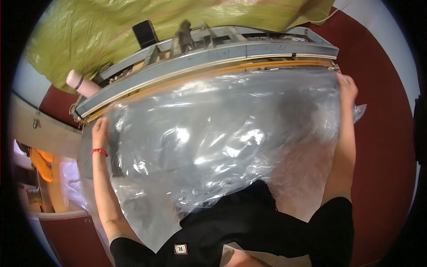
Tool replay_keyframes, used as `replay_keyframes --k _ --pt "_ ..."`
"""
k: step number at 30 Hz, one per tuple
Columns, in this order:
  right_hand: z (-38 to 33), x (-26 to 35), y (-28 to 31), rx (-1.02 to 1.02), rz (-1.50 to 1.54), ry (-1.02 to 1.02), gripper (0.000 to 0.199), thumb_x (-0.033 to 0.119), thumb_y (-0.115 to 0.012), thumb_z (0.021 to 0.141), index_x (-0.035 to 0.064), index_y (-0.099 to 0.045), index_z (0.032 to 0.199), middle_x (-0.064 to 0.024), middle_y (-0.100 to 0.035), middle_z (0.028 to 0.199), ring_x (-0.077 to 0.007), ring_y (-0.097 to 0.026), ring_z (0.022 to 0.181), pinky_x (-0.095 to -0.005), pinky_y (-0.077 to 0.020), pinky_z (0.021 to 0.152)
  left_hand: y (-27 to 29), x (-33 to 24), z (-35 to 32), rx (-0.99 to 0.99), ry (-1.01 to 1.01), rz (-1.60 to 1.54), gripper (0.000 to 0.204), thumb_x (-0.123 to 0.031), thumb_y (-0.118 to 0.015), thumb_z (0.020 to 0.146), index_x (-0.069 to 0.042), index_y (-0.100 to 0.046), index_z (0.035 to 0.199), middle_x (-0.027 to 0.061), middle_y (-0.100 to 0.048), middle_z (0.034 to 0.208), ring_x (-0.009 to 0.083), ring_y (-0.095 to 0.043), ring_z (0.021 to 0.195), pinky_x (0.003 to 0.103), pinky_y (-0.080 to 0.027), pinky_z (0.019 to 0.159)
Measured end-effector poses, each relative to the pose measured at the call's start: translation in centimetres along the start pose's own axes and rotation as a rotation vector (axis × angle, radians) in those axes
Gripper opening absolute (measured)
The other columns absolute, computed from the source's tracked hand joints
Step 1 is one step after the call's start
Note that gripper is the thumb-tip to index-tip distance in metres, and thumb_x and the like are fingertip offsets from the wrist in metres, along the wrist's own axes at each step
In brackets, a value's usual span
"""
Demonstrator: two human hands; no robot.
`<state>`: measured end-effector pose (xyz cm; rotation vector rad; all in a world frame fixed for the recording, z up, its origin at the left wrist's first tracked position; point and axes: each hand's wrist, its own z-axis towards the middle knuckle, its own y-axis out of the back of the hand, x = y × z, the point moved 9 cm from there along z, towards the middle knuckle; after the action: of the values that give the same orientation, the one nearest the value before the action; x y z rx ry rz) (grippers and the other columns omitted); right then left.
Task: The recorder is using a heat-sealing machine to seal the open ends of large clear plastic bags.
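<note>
A wide sheet of clear plastic film point(191, 138) lies wrinkled in front of me, bright with reflections, its near part reaching down to my black shirt. My left hand point(100, 130), a red bead bracelet at the wrist, is closed at the film's far left edge. At the far right corner my right hand point(348, 89) pinches the film, and a loose flap sticks out beyond that wrist. Just past the film's far edge runs a long grey metal bar point(213, 54) with orange strips point(187, 80) along its near side. My fingertips are partly hidden.
Behind the bar is a metal frame holding a pink cylinder point(84, 83) at its left end. A black flat object point(145, 34) rests against yellow-green woven sheeting point(106, 26). Orange cloth point(41, 164) lies in an open compartment at left. Dark red surface point(378, 147) spans the right.
</note>
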<state>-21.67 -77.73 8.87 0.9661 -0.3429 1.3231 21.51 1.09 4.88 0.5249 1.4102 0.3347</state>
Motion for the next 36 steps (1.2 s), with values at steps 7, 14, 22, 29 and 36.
replay_keyframes --k 7,14,22,29,36 --pt "-5.0 -2.4 15.6 -0.338 -0.805 -0.433 0.04 0.034 -0.06 0.075 0.0058 -0.06 0.104 -0.0143 -0.059 0.105 -0.0287 -0.056 0.095 -0.0372 -0.0436 0.081 -10.7 -11.5 -10.1 0.326 -0.043 -0.463 0.018 -0.028 -0.052 0.086 -0.012 -0.052 0.077 -0.0096 -0.034 0.058 0.0015 -0.028 0.05 0.018 -0.019 0.044" --pt "-11.4 23.4 -7.0 0.478 0.309 0.301 0.025 0.018 -0.06 0.079 0.0056 -0.06 0.1 -0.0075 -0.059 0.101 -0.0164 -0.054 0.095 -0.027 -0.0403 0.083 -11.1 -17.3 -15.0 0.396 -0.092 -0.443 0.016 -0.023 -0.056 0.083 -0.008 -0.055 0.081 -0.0075 -0.041 0.057 0.0011 -0.032 0.049 0.017 -0.024 0.043" --pt "-28.3 45.0 -18.6 1.228 0.967 0.534 0.027 0.005 -0.061 0.073 0.0008 -0.056 0.1 -0.0056 -0.06 0.089 -0.0147 -0.055 0.087 -0.0256 -0.0421 0.079 -8.6 -18.6 -17.1 0.452 -0.275 -0.367 0.01 -0.013 -0.058 0.08 -0.003 -0.057 0.082 -0.0026 -0.053 0.068 0.0048 -0.047 0.058 0.02 -0.039 0.049" --pt "-33.8 43.4 -22.7 1.461 1.354 -0.271 0.016 0.017 -0.054 0.086 0.0079 -0.055 0.099 0.0046 -0.053 0.073 -0.0008 -0.044 0.061 -0.0147 -0.0323 0.051 -4.9 -22.8 -19.5 -0.166 -0.952 0.315 0.015 0.0 -0.067 0.067 -0.002 -0.052 0.069 0.0043 -0.051 0.063 0.0131 -0.049 0.052 0.025 -0.04 0.049" --pt "-31.9 41.5 -25.9 1.224 1.048 -0.21 0.018 0.023 -0.054 0.086 0.0078 -0.058 0.096 0.0053 -0.052 0.07 -0.0019 -0.039 0.056 -0.0148 -0.0285 0.048 -7.5 -21.4 -18.8 -0.344 -0.913 0.363 0.021 -0.004 -0.066 0.067 -0.002 -0.054 0.083 0.0124 -0.054 0.077 0.0279 -0.053 0.072 0.034 -0.043 0.068"
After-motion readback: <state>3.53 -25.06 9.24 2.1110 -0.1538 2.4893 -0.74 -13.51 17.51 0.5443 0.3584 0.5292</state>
